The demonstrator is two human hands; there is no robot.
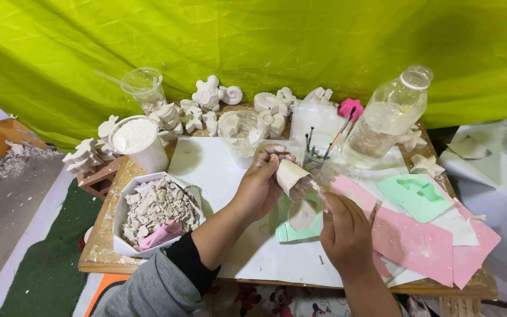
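My left hand (261,183) grips a small plaster-smeared cup (292,177), tipped on its side with its mouth facing right. Pale plaster has pooled in a green mould (296,222) lying just below the cup. My right hand (344,230) is closed around a thin tool at the cup's mouth; the tool is mostly hidden by my fingers. Both hands hover over a white sheet (218,167) on the small wooden table (108,235).
A white box of plaster shards (156,210) sits left, a tub of white powder (138,141) behind it. Clear cups (241,136), a brush jar (314,157), a large plastic bottle (386,117), pink sheets (413,238), a green mould (416,195) and white plaster figures (209,94) crowd the table.
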